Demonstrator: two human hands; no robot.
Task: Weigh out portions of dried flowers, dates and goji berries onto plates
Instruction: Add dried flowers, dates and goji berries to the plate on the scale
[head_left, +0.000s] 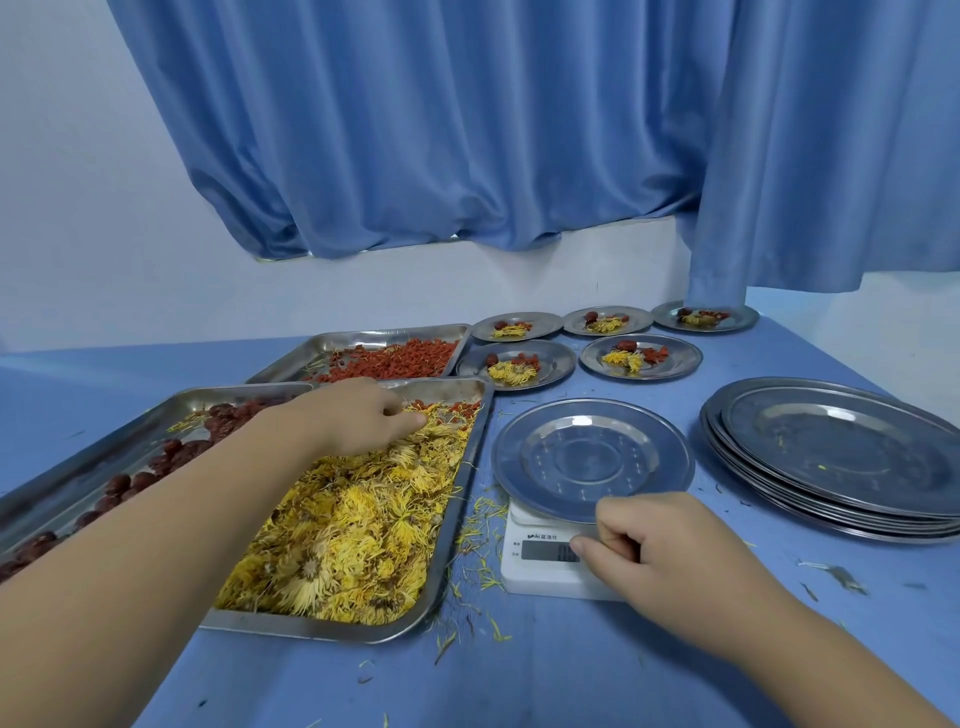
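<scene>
Dried flowers (358, 519) fill the near tray (460, 512); the left grip (363, 415) is dug into their far end, fingers curled, seemingly pinching a tuft. The empty plate (592, 457) on the scale (540, 574) lies just rightward; the right grip (660, 545), curled on nothing, rests at the scale's front.

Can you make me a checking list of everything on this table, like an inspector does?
Surface: table with a blue cover.
Job's things: dried flowers, dates and goji berries in metal trays; five filled plates at the back; an empty plate on the scale; a plate stack at the right.
Clutter: loose petals lie scattered around the scale.
Hands: left hand pinches dried flowers; right hand is curled, thumb on the scale's front.
Cables: nothing seen.
Surroundings: blue curtain, white wall.
</scene>
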